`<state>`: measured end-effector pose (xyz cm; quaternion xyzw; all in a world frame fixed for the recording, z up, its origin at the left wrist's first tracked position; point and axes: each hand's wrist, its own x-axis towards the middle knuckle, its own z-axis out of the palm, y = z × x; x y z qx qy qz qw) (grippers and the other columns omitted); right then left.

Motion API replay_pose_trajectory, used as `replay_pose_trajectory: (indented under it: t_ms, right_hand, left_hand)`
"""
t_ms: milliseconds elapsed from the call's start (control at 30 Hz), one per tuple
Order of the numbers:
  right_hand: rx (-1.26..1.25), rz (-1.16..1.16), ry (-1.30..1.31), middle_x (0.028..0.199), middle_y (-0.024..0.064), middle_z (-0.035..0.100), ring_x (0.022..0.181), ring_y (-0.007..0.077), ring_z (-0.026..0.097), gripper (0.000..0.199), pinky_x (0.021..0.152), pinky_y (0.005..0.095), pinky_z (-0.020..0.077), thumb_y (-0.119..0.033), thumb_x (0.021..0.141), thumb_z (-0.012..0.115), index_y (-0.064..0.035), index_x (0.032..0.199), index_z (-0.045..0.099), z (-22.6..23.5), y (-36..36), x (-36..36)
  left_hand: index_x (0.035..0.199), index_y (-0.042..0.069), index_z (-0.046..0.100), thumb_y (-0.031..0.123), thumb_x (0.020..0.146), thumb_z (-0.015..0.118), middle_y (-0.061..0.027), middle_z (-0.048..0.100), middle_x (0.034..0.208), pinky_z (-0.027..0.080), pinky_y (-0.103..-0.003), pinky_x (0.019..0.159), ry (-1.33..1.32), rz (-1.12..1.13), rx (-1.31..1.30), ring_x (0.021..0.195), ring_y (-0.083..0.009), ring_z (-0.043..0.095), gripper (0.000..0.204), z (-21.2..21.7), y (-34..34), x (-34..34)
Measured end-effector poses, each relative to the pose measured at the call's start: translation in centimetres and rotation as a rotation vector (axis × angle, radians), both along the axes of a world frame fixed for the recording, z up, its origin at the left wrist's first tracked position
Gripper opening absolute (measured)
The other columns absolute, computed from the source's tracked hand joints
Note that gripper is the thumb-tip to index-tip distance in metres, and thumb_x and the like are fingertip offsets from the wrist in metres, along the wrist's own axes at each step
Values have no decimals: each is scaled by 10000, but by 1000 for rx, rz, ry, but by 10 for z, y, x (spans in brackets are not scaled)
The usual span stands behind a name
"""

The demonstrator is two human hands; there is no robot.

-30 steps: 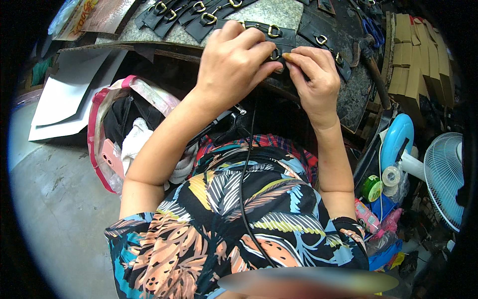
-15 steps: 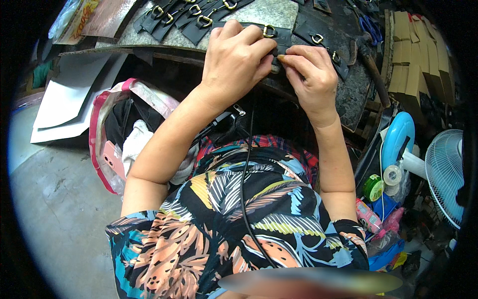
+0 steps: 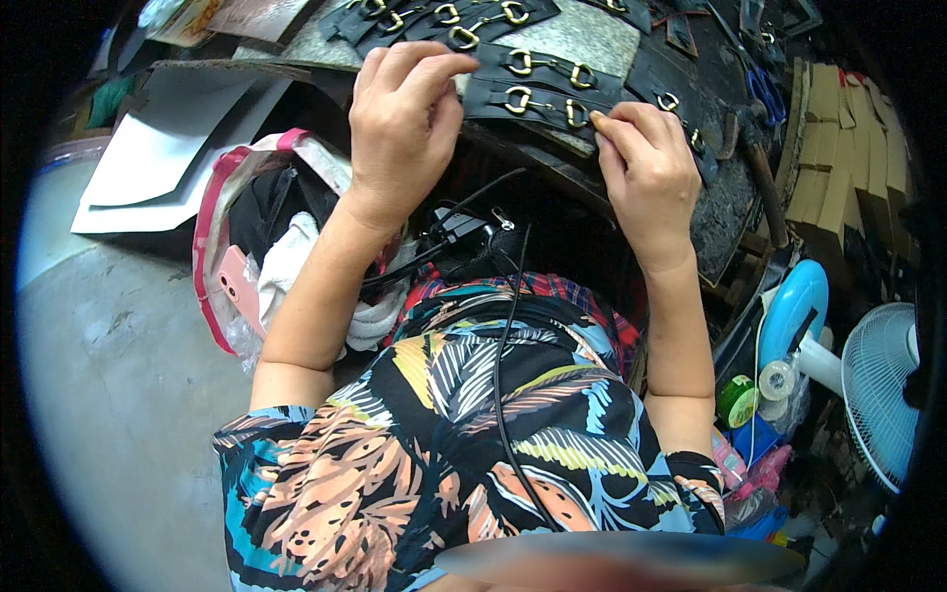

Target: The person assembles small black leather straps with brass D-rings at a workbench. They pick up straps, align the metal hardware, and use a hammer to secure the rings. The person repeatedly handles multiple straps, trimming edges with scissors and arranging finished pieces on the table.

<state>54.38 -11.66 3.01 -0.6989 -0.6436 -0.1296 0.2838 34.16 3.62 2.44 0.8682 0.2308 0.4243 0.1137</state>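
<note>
Two black leather straps with gold-coloured horsebit buckles lie side by side at the front of the workbench. My right hand pinches the right end of the nearer leather strap between thumb and fingertips, next to its buckle. My left hand is at the left end of the straps, fingers loosely bent and the thumb apart from the index finger, with nothing seen in it. The index fingertip comes close to the farther strap; whether it touches is unclear. More buckled straps lie overlapping beyond my left hand.
A hammer lies at the bench's right edge, near blue-handled scissors. Cardboard pieces stand at the right, above a blue and white fan. A pink-rimmed bag with a phone sits below left, beside white sheets.
My hands have moved apart, the left going left off the strap and the right slightly right and down. The nearer strap with its whole buckle now shows between them. The view has shifted.
</note>
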Motion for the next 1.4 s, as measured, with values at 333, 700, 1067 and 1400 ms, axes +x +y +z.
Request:
replay_pose_trajectory:
  t_ms: [333, 700, 1067, 1400]
  right_hand:
    - [-69, -55, 48, 1012, 42, 687, 952, 253, 643, 191, 818, 383, 546, -150, 799, 821, -71, 963, 763, 5, 0, -3]
    - [14, 145, 71, 977, 19, 670, 929, 244, 635, 178, 795, 372, 534, -137, 794, 805, -113, 967, 772, -2, 38, -33]
    - [44, 162, 233, 959, 24, 688, 897, 248, 653, 115, 774, 392, 510, -183, 842, 784, -95, 916, 781, -4, 40, -29]
    - [36, 72, 229, 982, 19, 706, 932, 249, 664, 124, 807, 387, 504, -176, 816, 791, -120, 924, 767, -9, 44, -35]
  left_hand:
    - [1001, 96, 743, 187, 821, 800, -45, 675, 984, 469, -396, 813, 102, -31, 8, 917, -274, 611, 209, -21, -4, 0]
    - [1079, 48, 742, 30, 900, 688, -96, 686, 948, 522, -353, 793, 90, 15, -263, 872, -263, 656, 187, -9, -14, -2]
    - [1158, 7, 740, 63, 929, 743, -65, 772, 976, 559, -251, 805, -16, -182, -893, 865, -105, 703, 236, -4, -12, 10]
    - [963, 9, 762, 97, 854, 719, -155, 741, 861, 585, -344, 719, 15, 3, -459, 775, -277, 746, 147, -8, -11, 9]
